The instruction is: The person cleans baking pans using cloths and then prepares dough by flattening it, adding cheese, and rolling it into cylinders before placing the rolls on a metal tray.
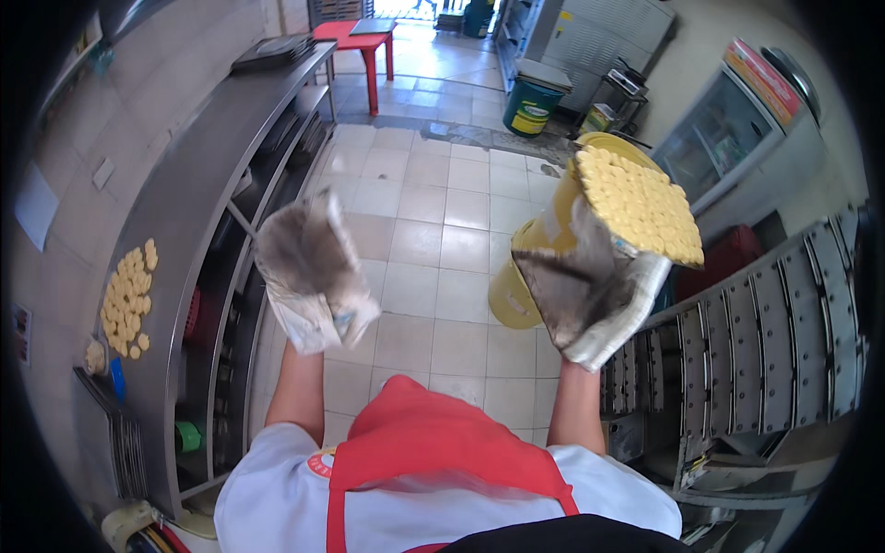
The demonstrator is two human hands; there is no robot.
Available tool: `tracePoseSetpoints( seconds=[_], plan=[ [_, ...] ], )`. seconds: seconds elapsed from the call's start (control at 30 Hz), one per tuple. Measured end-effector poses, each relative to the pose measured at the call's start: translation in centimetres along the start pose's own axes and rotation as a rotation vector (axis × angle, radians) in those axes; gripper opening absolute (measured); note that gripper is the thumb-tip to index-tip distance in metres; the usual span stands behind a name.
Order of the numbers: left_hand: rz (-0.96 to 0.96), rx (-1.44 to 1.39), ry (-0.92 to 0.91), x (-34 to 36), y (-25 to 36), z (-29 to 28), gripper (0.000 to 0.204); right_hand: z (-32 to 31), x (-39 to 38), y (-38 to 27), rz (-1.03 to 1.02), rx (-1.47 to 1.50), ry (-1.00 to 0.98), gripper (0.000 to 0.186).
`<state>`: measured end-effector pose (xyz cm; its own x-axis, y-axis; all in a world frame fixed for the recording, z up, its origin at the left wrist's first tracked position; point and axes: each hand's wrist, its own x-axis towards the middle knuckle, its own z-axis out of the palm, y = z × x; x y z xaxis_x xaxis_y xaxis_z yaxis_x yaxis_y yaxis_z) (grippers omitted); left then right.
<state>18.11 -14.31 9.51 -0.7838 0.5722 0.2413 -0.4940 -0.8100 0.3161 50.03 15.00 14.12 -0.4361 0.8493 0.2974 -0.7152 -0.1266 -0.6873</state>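
Head view: right hand, gloved, clamps tray of yellow biscuits, tilted, long axis running away; left hand, gloved, empty, well left of tray.

Right hand, in a soiled grey-white fabric oven glove, grips a flat tray of round yellow biscuits at its near edge. Left hand, gloved alike, is raised and holds nothing. More yellow biscuits lie on the long stainless steel counter at left. A yellow plastic bin stands on the tiled floor.
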Motion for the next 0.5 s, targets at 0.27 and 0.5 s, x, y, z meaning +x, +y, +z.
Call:
tracePoseSetpoints(
  seconds=[0.27,0.5],
  plan=[
    [-0.011,0.098,-0.152,7.3,5.9,-4.5,0.069,14.0,7.0,11.1,0.334,0.456,-0.062,0.058],
    [-0.088,0.133,-0.013,16.9,2.6,-10.1,0.070,18.6,19.0,26.8,-0.196,-0.504,-1.082,0.056]
  ],
)
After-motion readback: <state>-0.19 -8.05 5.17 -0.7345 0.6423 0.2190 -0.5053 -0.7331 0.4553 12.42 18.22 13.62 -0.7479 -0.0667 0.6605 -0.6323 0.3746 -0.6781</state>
